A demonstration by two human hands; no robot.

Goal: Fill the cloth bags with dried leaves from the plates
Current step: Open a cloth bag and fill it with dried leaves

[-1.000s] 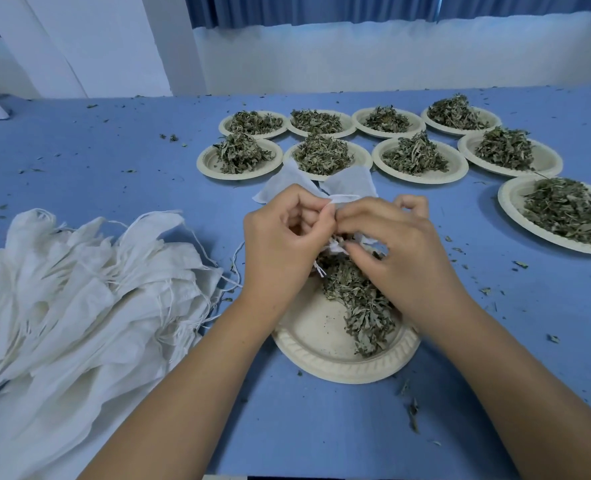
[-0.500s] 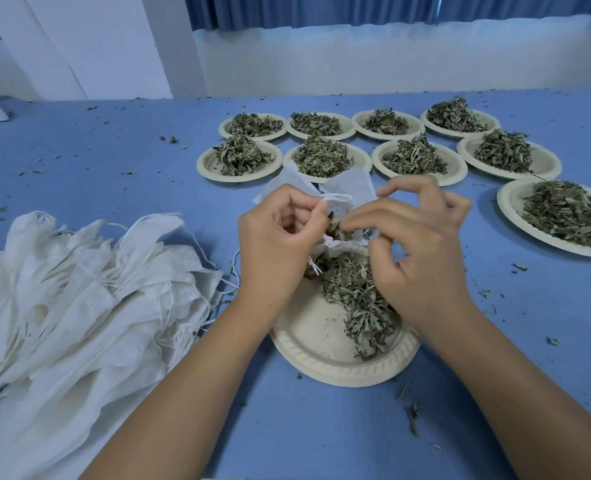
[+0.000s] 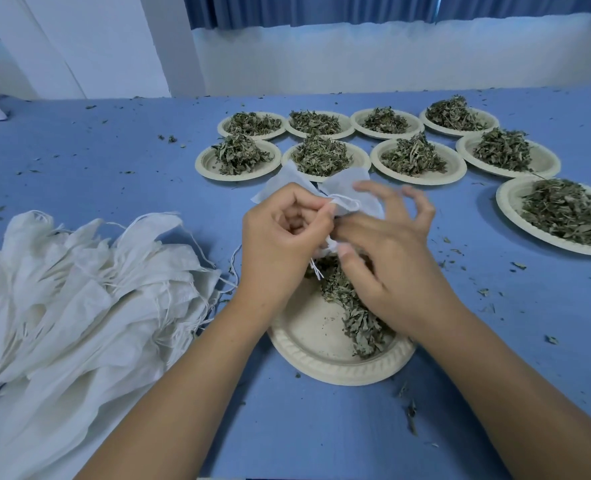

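Note:
My left hand point(image 3: 280, 237) pinches the mouth of a small white cloth bag point(image 3: 353, 194) held over the near paper plate point(image 3: 308, 344). That plate carries a strip of dried leaves point(image 3: 353, 306) along its right half. My right hand point(image 3: 391, 251) is at the bag's mouth too, thumb and forefinger at the cloth, the other fingers spread. A drawstring end dangles below my left fingers. The bag's body lies away from me, partly hidden by both hands.
A big heap of empty white cloth bags point(image 3: 72, 306) lies on the left of the blue table point(image 3: 79, 161). Several plates heaped with dried leaves point(image 3: 322, 157) stand behind, one more plate point(image 3: 561, 216) at right. Leaf crumbs dot the table.
My right hand rose from the leaves on the plate to the bag's mouth and spread its fingers. My left hand has kept its pinch on the bag.

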